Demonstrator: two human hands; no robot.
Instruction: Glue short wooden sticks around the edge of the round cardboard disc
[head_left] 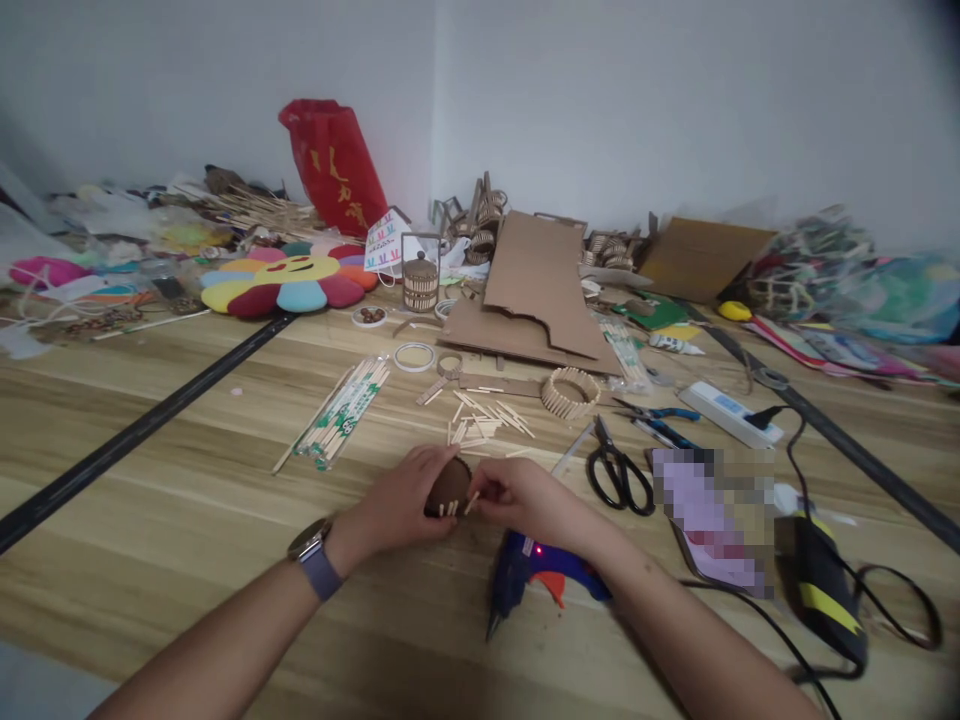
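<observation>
My left hand (401, 497), with a watch on its wrist, is closed around the side of a round brown cardboard piece (448, 484). A few short pale sticks stand along the near edge of that piece. Between the fingertips of my right hand (517, 492) is a short wooden stick (472, 503), held close to the cardboard's right side; whether it touches is hard to tell. Below my right wrist lies a blue glue gun (514, 575) with an orange trigger and a lit red light. Just beyond both hands is a loose pile of short sticks (480, 428).
Black scissors (616, 470), pliers (664, 412), a phone (709, 520) and a power strip (727, 412) lie to the right. A stick-covered ring (570, 393) and cardboard sheets (536, 290) are further back. Packaged sticks (349, 405) lie left. Cables cross the right side.
</observation>
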